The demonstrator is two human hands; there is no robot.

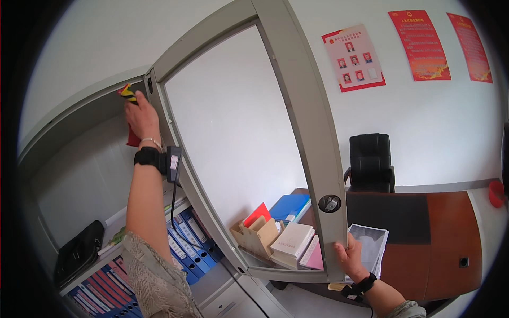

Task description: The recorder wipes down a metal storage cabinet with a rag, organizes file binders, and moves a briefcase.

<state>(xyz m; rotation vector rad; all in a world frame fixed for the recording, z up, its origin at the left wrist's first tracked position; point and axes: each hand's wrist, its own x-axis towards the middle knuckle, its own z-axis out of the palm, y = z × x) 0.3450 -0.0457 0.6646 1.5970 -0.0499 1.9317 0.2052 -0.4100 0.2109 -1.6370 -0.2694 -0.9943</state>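
My left hand (141,117) is raised near the upper hinge corner of a metal cabinet and grips a colourful cloth (128,94), red, yellow, green and black; a red part of it hangs below the palm. My right hand (350,254) holds the lower outer edge of the grey-framed glass door (302,119), which stands swung out from the cabinet (91,89). The thumb lies on the frame's face, below a round recessed lock (330,204). Both wrists wear black straps with a small cabled device.
Blue binders (187,246) and a black bag (79,252) sit on the cabinet shelves. Behind the glass are a book stack (292,238) and a cardboard file holder (258,234). A wooden desk (453,238), papers (368,246) and a black office chair (370,159) are at right.
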